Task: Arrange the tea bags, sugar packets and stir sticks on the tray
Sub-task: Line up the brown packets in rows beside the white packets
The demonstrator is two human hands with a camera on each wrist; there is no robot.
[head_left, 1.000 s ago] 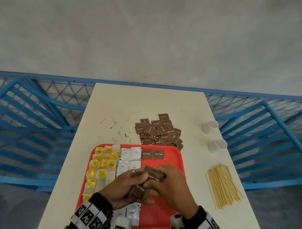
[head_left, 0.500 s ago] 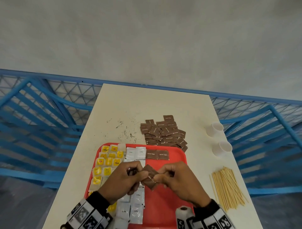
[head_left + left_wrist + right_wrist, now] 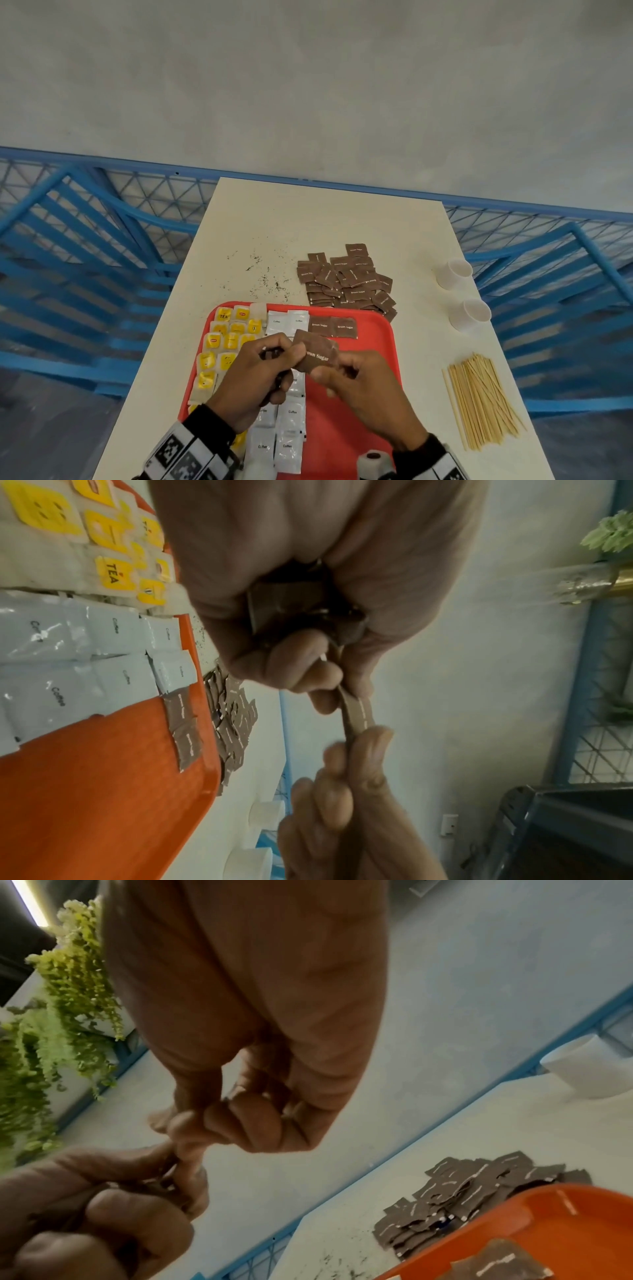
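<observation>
Over the red tray [image 3: 378, 346] my left hand [image 3: 291, 356] grips a small stack of brown sugar packets [image 3: 291, 607] in its curled fingers. My right hand [image 3: 329, 366] pinches one brown sugar packet [image 3: 317, 354] by its right end, and the packet's other end still sits at the left thumb. On the tray lie yellow tea bags [image 3: 226, 342] on the left, white coffee sachets [image 3: 287, 322] beside them, and two brown sugar packets [image 3: 332, 327] at the far edge. A loose pile of brown packets [image 3: 346, 281] lies on the table behind the tray.
A bundle of wooden stir sticks [image 3: 479, 401] lies on the table right of the tray. Two white paper cups [image 3: 454, 272] [image 3: 471, 313] lie near the right edge. Dark crumbs [image 3: 263, 277] dot the table behind the tray. Blue railings surround the table.
Both hands have moved toward the tray's far edge. The right hand has drawn one brown packet out of the left hand's stack, and its label now faces up.
</observation>
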